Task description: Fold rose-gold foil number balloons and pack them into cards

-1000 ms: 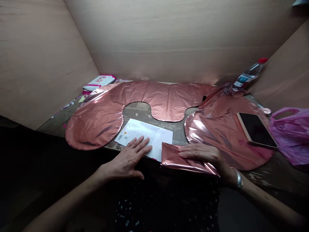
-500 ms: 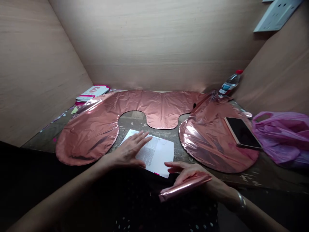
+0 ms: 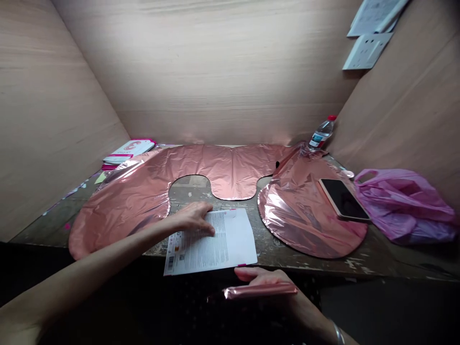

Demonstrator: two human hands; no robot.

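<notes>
At the lower middle of the frame I have the right hand (image 3: 276,277) closed around a folded foil packet (image 3: 260,291), just below the white printed envelope (image 3: 232,242). The packet should be light, slick and springy, so I'd grip it flat across its middle, folds pinched together. The left hand (image 3: 193,217) lies over the envelope's upper left part; with its fingertips hidden, I can't tell whether it grips. The envelope, centre frame on the bench (image 3: 190,189), looks thin, stiffish and easily creased; I'd take it by a side edge.
</notes>
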